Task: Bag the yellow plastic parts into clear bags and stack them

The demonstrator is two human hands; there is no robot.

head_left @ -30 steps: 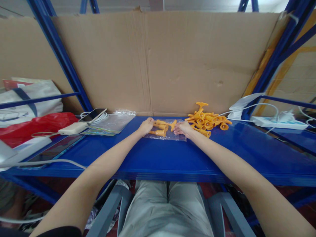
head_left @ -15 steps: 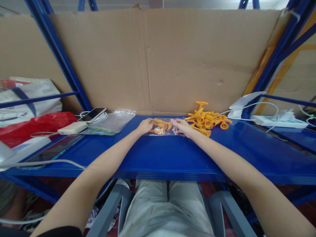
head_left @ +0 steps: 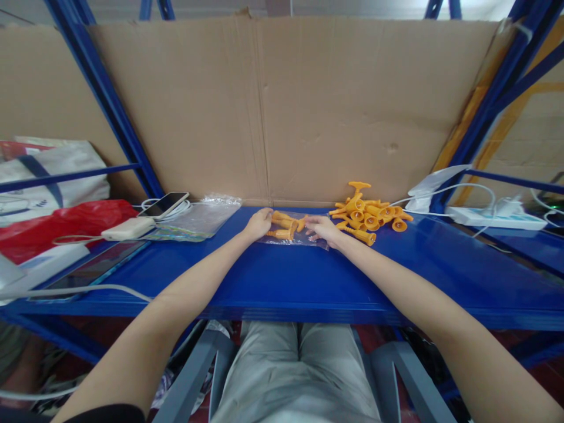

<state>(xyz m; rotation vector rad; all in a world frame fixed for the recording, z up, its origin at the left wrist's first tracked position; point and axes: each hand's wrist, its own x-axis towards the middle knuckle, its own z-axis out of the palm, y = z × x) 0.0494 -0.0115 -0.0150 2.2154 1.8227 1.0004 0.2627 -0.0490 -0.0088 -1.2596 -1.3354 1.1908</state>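
A clear plastic bag (head_left: 304,239) lies on the blue shelf, with several orange T-handled plastic pieces (head_left: 285,234) inside. My left hand (head_left: 259,224) is closed on the left end of this bag, beside the handles' narrow ends. At the right end, my right hand (head_left: 324,229) pinches the bag with bent fingers, its fingertips close to the T-shaped end of one orange piece (head_left: 302,224). Just right of that hand rests a loose pile of the same orange pieces (head_left: 370,216), with flared round ends facing me.
Flat clear bags (head_left: 200,218) lie to the left, near a phone (head_left: 164,205), a white power bank (head_left: 128,228) and a tablet (head_left: 92,271). A cardboard panel (head_left: 308,106) stands behind the shelf (head_left: 291,282). A white power strip (head_left: 497,217) sits at right.
The orange pieces show more plainly through the bag, whose glare has lessened. My right hand's fingers have shifted slightly at the bag's right end. My left hand stays on the left end.
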